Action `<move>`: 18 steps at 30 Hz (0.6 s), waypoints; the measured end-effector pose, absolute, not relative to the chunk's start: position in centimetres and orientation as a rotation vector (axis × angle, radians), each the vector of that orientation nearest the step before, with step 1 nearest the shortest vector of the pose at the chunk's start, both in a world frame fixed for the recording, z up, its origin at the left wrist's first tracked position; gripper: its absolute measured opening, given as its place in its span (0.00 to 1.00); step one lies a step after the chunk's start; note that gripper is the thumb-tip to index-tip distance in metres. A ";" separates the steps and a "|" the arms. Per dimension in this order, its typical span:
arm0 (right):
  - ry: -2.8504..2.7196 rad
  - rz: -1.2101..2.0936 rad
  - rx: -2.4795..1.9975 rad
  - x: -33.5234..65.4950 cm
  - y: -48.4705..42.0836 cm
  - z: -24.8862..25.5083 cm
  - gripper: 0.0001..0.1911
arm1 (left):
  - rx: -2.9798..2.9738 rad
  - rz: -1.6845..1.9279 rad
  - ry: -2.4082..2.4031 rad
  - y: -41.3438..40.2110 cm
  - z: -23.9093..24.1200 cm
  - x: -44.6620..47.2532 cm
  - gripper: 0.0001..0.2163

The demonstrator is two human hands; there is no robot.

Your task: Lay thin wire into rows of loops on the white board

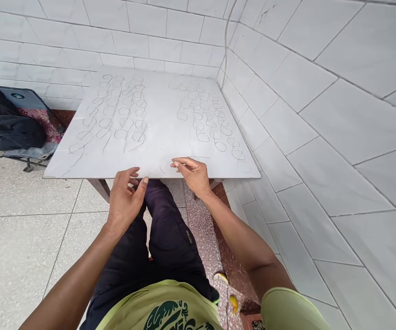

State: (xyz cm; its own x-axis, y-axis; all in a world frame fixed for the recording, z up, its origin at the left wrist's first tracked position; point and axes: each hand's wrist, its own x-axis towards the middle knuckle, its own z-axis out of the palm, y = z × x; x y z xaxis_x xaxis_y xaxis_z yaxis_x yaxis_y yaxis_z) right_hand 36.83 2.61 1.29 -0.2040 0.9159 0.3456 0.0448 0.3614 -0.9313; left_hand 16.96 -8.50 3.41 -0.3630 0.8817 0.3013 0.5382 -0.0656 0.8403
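Over table edge (81,176) — left hand (125,199), right hand (194,175) pinch wire (160,167) | floor (19,220) open left

White tabletop covered with rows of thin loops.
The flat white tabletop (156,114) stood on dark legs (101,188) in a tiled corner. Small thin loops lay on it in rows, in a left group (115,110) and a right group (208,119), with bare surface between. A single loop (165,167) lay near the front edge.
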 end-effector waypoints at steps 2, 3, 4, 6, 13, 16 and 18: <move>-1.590 1.022 -0.888 36.4 2.4 1.3 0.11 | 1.474 1.297 1.690 -8.8 3.1 16.3 0.20; -1.607 1.013 -0.879 36.2 2.2 1.3 0.11 | 1.421 1.258 1.582 -9.0 2.9 16.1 0.20; -1.625 1.003 -0.865 35.9 2.0 1.3 0.11 | 1.365 1.231 1.481 -9.2 2.8 15.8 0.20; -1.662 0.993 -0.825 35.4 1.7 1.3 0.10 | 1.275 1.210 1.344 -9.9 2.6 15.4 0.19; -1.843 1.016 -0.689 33.7 1.2 2.6 0.12 | 1.100 1.195 1.218 -12.6 4.3 13.2 0.16; -1.851 1.008 -0.716 33.6 1.6 2.8 0.13 | 1.124 1.299 1.378 -12.5 5.4 11.1 0.16; -1.791 0.990 -0.786 33.7 2.2 2.2 0.15 | 1.236 1.384 1.603 -11.8 5.8 9.2 0.16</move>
State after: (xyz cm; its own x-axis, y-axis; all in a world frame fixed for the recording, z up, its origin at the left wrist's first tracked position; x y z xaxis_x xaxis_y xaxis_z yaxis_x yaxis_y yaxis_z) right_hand 33.71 2.16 2.19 -0.3791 0.8306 0.4079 0.0962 0.4738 -0.8754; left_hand 9.21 -11.79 5.85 -0.3211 0.9429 0.0882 0.2246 -0.0147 0.9743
